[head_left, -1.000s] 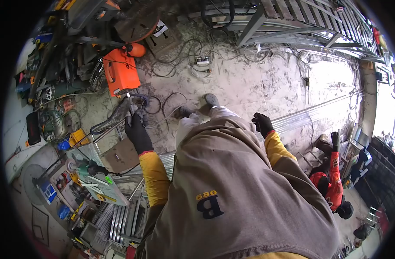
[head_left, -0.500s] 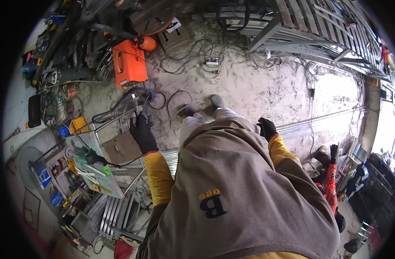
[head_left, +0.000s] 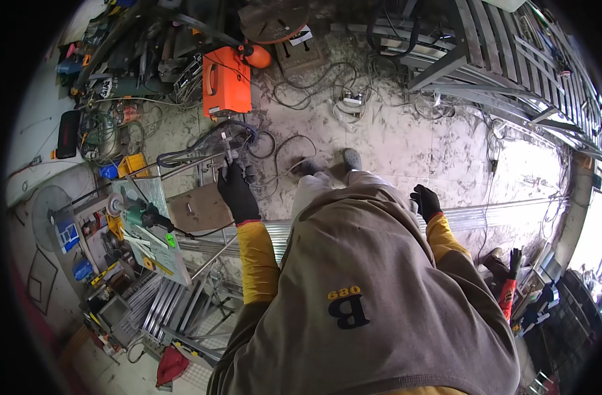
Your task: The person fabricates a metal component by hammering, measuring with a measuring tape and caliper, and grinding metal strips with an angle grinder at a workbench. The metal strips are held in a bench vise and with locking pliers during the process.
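Note:
My left hand [head_left: 237, 192], in a black glove and yellow sleeve, reaches forward left of my body. Its fingers are closed on a small light metal piece [head_left: 226, 141] that sticks up past the fingertips, near the end of a metal frame. My right hand [head_left: 427, 201], also gloved in black, hangs beside my right hip. Its fingers are loosely bent and apart, with nothing visible in them. A green angle grinder [head_left: 146, 216] lies on a glass-like board [head_left: 176, 259] to the left of my left forearm.
An orange machine [head_left: 226, 82] stands ahead, with cables on the floor. Metal racks [head_left: 492, 39] fill the front right. Long metal strips [head_left: 505, 216] lie at right. A co-worker's gloved hand and red sleeve [head_left: 507, 297] show at lower right. Tools crowd the left side.
The view has shifted, so the surroundings appear farther right. My left hand still holds the metal piece. The co-worker's arm is lower in view, its glove now more spread.

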Demonstrator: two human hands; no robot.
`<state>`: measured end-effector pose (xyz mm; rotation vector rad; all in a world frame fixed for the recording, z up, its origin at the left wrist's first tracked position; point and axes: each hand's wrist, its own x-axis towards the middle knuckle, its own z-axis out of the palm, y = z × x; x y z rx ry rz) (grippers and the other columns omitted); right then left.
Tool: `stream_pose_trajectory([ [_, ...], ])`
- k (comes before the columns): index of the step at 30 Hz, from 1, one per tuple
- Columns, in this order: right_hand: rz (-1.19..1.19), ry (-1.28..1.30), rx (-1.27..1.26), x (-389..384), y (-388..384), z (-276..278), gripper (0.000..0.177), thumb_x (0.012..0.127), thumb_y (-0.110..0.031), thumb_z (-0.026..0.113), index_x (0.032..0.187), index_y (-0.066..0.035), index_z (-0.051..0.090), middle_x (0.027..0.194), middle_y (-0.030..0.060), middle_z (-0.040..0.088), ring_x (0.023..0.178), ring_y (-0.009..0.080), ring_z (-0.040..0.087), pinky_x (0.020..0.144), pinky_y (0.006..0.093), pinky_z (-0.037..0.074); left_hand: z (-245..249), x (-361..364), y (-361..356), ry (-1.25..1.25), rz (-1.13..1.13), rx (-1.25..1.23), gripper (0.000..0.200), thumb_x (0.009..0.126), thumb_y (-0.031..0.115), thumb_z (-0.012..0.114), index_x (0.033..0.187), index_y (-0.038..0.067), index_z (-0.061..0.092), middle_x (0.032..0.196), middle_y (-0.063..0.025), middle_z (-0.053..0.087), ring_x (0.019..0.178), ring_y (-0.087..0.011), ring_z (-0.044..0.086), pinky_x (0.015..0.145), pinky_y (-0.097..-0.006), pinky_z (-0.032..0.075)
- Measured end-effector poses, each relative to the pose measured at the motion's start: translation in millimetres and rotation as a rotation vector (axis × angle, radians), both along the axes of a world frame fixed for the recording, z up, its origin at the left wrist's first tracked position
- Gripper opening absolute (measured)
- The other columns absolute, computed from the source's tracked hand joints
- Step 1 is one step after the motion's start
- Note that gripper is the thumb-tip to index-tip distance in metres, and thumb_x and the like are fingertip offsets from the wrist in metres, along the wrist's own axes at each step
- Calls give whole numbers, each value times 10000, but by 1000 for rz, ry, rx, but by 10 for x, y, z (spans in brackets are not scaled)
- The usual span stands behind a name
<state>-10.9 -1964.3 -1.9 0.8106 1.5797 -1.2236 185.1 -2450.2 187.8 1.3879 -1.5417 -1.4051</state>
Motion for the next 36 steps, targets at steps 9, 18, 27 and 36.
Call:
stream_pose_trajectory([
  [9, -12, 13, -39, -46, 44, -124, 377, 911, -351, 680, 1136, -49, 649, 939, 122, 699, 835, 252, 674, 744, 400, 572, 129, -211, 67, 120, 82, 51, 182, 1009, 224, 603, 1058, 55, 650, 830, 2, 653, 673, -102, 639, 573, -247, 460],
  [18, 23, 92, -57, 4, 22, -122, 409, 948, -277, 654, 1213, 34, 641, 1179, 159, 677, 1010, 300, 691, 910, 399, 553, 186, -294, 80, 94, 100, 146, 164, 975, 226, 635, 1001, 65, 654, 769, 37, 589, 602, -66, 488, 524, -246, 372],
  [27, 64, 97, -38, -20, 16, -156, 303, 908, -391, 642, 1094, -153, 677, 891, 32, 714, 733, 179, 655, 603, 368, 481, 226, -318, 104, -7, -86, 15, 100, 983, 164, 626, 928, 82, 641, 744, 57, 569, 587, -34, 439, 509, -228, 340],
  [36, 28, 89, -18, 32, -84, 15, 436, 994, -270, 625, 1298, 43, 603, 1249, 191, 661, 1039, 331, 695, 912, 429, 572, -32, -49, -154, -102, 32, -56, 260, 974, 238, 642, 1083, 5, 676, 850, -52, 651, 721, -139, 562, 624, -313, 451],
])
